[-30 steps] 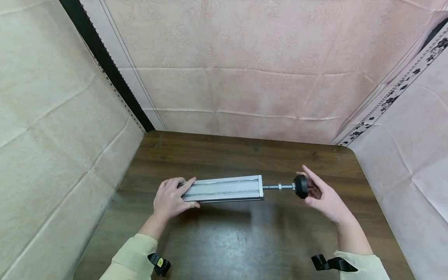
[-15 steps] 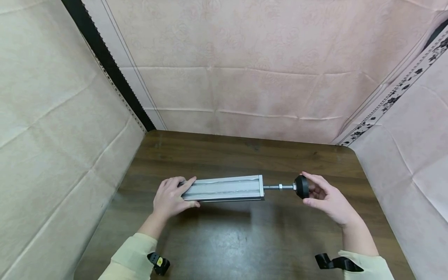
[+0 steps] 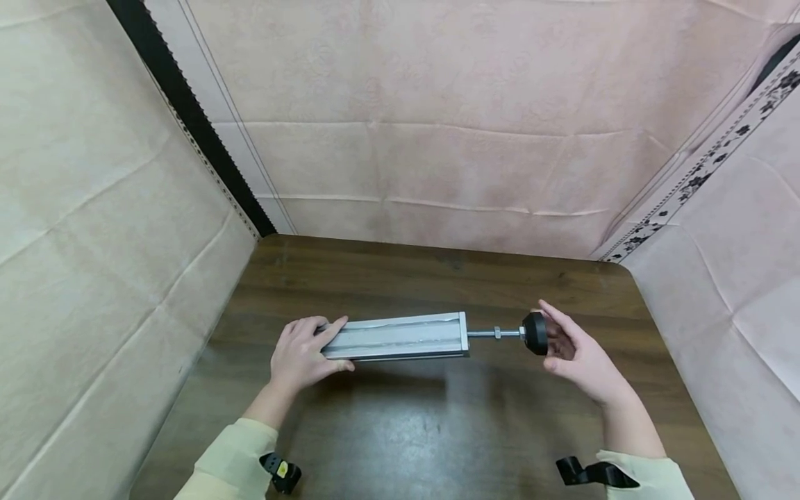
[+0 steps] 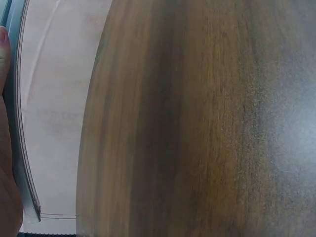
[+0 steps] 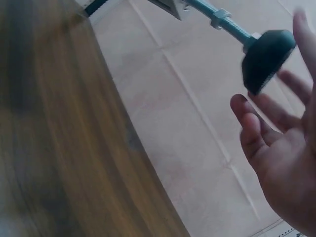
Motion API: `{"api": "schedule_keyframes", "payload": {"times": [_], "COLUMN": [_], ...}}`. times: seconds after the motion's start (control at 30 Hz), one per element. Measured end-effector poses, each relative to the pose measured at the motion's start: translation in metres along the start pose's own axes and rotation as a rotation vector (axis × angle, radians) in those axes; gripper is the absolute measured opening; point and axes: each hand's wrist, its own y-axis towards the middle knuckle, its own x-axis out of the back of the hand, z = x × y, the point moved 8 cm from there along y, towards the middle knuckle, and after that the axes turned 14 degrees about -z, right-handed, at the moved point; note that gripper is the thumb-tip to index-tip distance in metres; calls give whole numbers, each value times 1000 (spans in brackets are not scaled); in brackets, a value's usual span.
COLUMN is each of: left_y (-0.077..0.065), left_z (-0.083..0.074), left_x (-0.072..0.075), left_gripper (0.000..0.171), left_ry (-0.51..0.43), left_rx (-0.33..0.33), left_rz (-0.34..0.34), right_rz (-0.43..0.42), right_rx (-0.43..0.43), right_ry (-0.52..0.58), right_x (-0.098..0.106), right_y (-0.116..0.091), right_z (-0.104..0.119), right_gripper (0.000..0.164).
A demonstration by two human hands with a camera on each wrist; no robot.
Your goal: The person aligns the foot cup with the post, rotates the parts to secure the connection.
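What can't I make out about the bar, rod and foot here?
Head view: left end of the bar, covered by the left grip.
Head view: surface detail of the rod, too small.
Head view: outer face of the foot, turned toward the right grip.
Left wrist view: most of the left grip, cut off by the left edge.
Right wrist view: most of the bar, cut off by the top edge.

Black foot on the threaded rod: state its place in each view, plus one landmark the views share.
Head: black foot right of centre, at the end of the threaded rod, close to the right hand.
Left wrist: not in the picture.
Right wrist: black foot in the upper right, close to the same hand.
Shared landmark: the wooden tabletop, visible in all three.
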Motion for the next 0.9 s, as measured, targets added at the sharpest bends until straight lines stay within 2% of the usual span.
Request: {"api": "schedule_keyframes", "payload": {"times": [0.07, 0.17, 0.3, 0.4, 0.57, 0.63, 0.8, 0.9], "left_y": [0, -1, -2, -1, 1, 0, 0, 1], "left_z": [0, 1, 1, -1, -3, -3, -2, -2], "left_x": [0, -1, -1, 0, 2, 2, 1, -1], "left_gripper": [92, 90, 90, 92, 96, 97, 95, 91], "left_ry": [-6, -5, 2, -14, -33, -27, -31, -30], "left_rx": [0, 4, 9, 3, -16, -16, -11, -9], "left_rz": [1, 11, 27, 11, -26, -30, -29, -4], "right_rz": [58, 74, 6, -59, -104, -89, 20, 55], "right_rx": [29, 51, 15, -29, -53, -39, 27, 62], "right_ry": [30, 6, -58, -82, -62, -38, 83, 104], "right_x": [-3, -5, -2, 2, 3, 2, -1, -2], "right_y": [-1, 0, 2, 3, 2, 3, 1, -1], "right_z": [4, 7, 4, 1, -3, -3, 3, 6], "right_gripper": [83, 81, 71, 64, 53, 55, 78, 82]}}
